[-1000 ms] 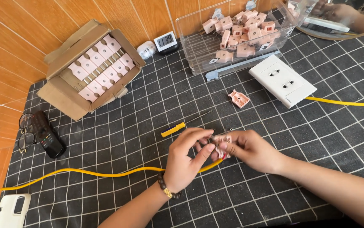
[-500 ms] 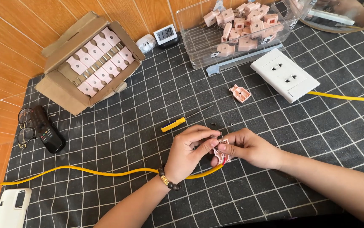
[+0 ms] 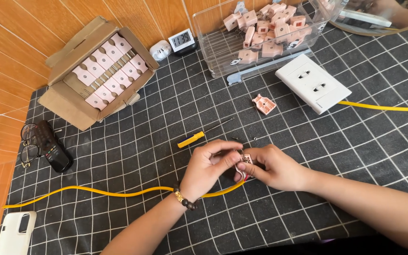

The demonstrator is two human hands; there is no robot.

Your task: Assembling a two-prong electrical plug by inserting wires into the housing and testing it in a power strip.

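Surface (image 3: pixel 133 222): covered by a dark mat with a white grid; wooden panelling runs along its far and left edges.
Cardboard box (image 3: pixel 67 106): open, far left, holding rows of pale pink plug bodies with metal prongs.
Clear tray (image 3: pixel 223 61): at the far edge, filled with loose pink plug parts; its right end is cut off by the frame top.
White socket plate (image 3: pixel 313 83): lies flat, right of centre, just in front of the tray.
Yellow cable (image 3: pixel 95 192): runs from the left edge across the mat and passes under the hands; another yellow stretch (image 3: pixel 383 107) leaves at the right edge.
Left hand (image 3: pixel 205 167): fingers curled narrow, thumb and forefinger pinching the small pink plug piece; a bead bracelet (image 3: pixel 184 199) circles the wrist.
Right hand (image 3: pixel 277 167): closed around the same piece from the other side, fingertips meeting those of the left hand.
Pink plug piece (image 3: pixel 245 159): held between both hands just above the mat, near the middle; mostly hidden by fingers, so its inside cannot be made out.
Remote and glasses (image 3: pixel 48 146): lying together at the left.
Screwdriver (image 3: pixel 192 139): yellow handle, thin shaft, just beyond the hands.
Loose pink cover (image 3: pixel 264 104): alone on the mat, beside the socket plate.
Small screws (image 3: pixel 256 138): tiny, hard to make out.
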